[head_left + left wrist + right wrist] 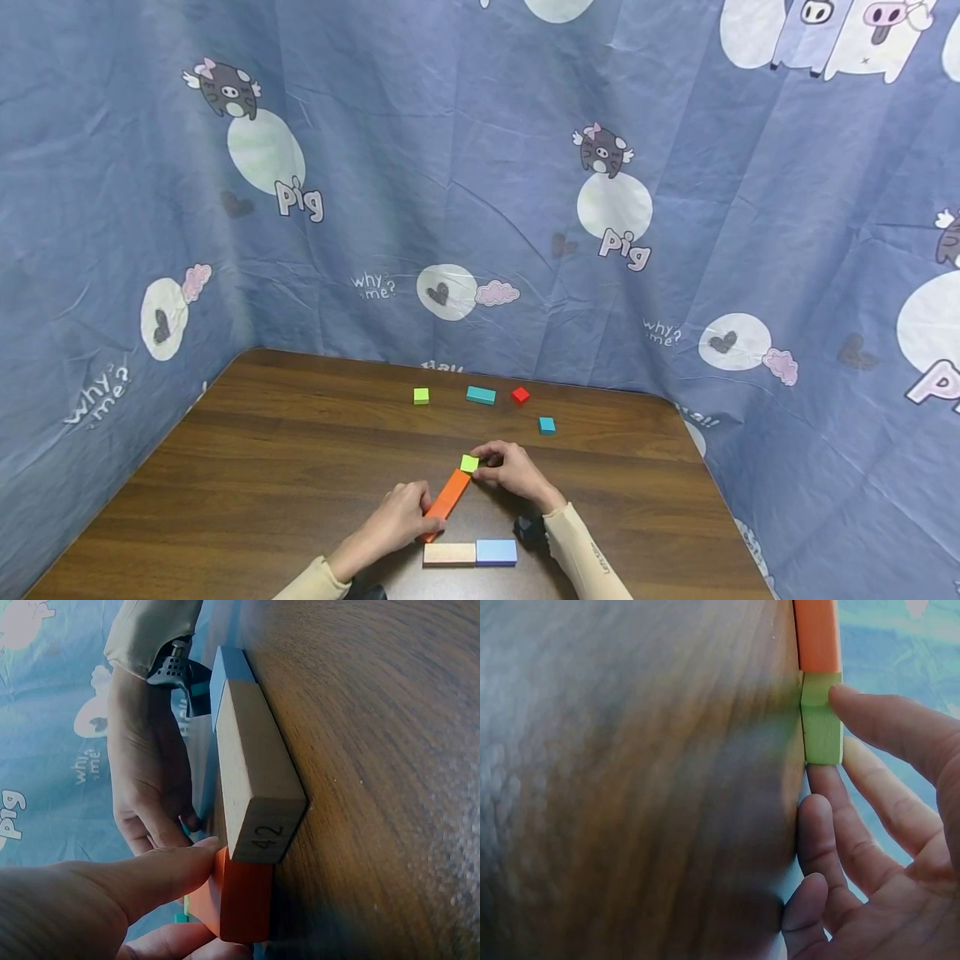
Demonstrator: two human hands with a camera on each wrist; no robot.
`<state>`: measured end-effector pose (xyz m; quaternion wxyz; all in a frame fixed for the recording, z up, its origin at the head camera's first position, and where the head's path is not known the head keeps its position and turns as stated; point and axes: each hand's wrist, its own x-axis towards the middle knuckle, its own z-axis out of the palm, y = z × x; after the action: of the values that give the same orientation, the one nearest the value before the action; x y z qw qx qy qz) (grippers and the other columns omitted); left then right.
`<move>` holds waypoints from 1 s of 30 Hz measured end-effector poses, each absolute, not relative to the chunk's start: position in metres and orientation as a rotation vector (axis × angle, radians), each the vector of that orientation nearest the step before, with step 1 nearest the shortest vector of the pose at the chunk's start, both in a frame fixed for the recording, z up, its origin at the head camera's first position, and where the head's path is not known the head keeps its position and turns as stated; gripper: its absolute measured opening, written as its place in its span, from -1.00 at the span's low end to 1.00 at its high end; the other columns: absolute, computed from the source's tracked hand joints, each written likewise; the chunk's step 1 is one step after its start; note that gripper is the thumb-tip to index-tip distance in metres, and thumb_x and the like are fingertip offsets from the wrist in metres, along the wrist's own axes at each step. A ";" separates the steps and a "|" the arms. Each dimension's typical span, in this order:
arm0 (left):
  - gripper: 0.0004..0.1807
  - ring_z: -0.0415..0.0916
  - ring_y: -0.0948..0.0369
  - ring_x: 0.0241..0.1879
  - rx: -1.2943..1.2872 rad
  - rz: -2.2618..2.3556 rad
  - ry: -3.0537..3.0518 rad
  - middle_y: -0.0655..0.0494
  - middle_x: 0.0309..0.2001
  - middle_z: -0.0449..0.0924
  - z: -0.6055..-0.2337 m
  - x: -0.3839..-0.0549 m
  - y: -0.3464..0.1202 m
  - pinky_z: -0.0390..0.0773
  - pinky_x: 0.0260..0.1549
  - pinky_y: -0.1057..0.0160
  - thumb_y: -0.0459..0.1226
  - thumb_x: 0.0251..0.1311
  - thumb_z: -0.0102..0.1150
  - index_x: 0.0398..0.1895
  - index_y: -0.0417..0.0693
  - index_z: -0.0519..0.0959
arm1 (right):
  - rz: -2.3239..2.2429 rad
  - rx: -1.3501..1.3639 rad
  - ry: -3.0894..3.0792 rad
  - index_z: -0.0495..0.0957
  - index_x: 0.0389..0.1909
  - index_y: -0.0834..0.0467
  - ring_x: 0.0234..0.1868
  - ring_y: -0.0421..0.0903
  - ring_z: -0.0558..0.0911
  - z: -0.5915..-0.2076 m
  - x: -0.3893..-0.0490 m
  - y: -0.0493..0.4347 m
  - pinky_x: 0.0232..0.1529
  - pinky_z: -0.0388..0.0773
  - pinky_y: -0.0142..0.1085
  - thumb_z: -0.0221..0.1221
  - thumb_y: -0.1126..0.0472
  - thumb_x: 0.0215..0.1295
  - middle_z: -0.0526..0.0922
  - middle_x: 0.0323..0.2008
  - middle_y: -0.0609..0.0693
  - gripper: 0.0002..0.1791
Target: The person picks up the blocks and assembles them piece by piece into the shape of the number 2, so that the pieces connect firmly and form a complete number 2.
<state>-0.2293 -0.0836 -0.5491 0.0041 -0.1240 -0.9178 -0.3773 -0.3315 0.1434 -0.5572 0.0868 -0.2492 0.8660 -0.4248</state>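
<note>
The left hand (401, 515) grips the orange block (448, 497); the right hand (519, 473) pinches the green cube (469, 463) against its far right end. I'd keep the orange steady, press the cube square, and avoid bumping the wood block (449, 554) nearby.

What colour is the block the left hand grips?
The block is orange, best seen in the head view.

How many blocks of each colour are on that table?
Green blocks: 2
Orange block: 1
Blue or teal blocks: 3
Red block: 1
Plain wood-coloured block: 1
Total: 8
</note>
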 end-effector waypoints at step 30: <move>-0.62 0.23 0.30 -0.65 -0.367 -1.190 -2.886 0.24 -0.64 0.35 -0.548 -0.228 -0.083 0.19 -0.68 0.37 -0.21 -0.20 0.52 -0.57 -0.09 0.41 | -1.337 -0.743 2.533 0.64 -0.06 0.06 -0.28 -0.22 0.55 -0.558 -0.334 0.153 -0.32 0.45 -0.41 0.36 0.12 0.12 0.70 -0.17 0.00 -0.66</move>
<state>-0.2283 -0.0832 -0.5475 -0.0009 -0.1166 -0.9182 -0.3785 -0.3344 0.1531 -0.5579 0.0914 -0.2500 0.8525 -0.4499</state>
